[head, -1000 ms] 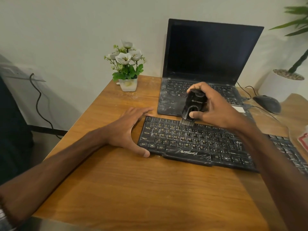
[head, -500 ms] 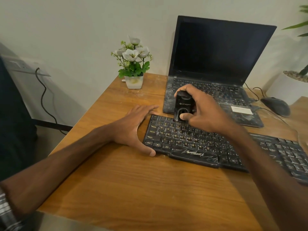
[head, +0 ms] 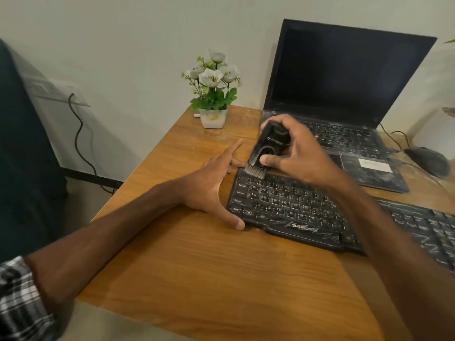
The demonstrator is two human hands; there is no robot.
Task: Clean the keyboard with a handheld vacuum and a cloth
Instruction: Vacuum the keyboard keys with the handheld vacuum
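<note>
A dusty black keyboard (head: 290,205) lies across the wooden desk (head: 221,279). My right hand (head: 298,151) grips a small black handheld vacuum (head: 269,146), tilted, with its grey brush tip touching the keyboard's far left corner. My left hand (head: 211,183) rests flat on the desk against the keyboard's left end, fingers spread, thumb at the near corner. No cloth is in view.
An open dusty laptop (head: 344,94) stands behind the keyboard. A small pot of white flowers (head: 213,89) sits at the desk's far left by the wall. A black mouse (head: 428,161) with its cable lies at the right. A cable hangs along the wall at left.
My right hand has carried the vacuum leftward along the keyboard's top row to its far left corner. My left hand stays against the keyboard's left end.
</note>
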